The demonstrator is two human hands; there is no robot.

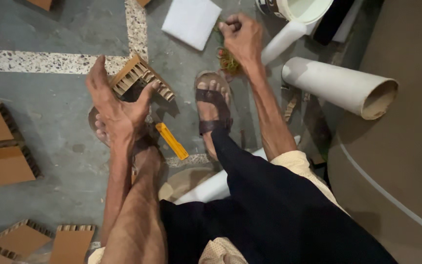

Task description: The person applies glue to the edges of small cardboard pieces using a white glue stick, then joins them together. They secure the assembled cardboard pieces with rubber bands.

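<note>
My left hand (116, 100) is spread over a folded honeycomb cardboard piece (135, 73) standing on the floor, thumb and fingers touching its corrugated edges. My right hand (242, 36) is raised further out, fingers closed on a bunch of green and orange rubber bands (228, 61) that dangle below it. My right foot in a brown sandal (213, 105) rests on the floor between the hands. A yellow utility knife (172, 141) lies beside my left foot.
Flat honeycomb cardboard pieces (3, 146) lie at the left and at the lower left (72, 242). A white foam square (191, 20), a white bucket (299, 9), cardboard tubes (340, 85) and a large brown roll (406, 146) fill the top and right.
</note>
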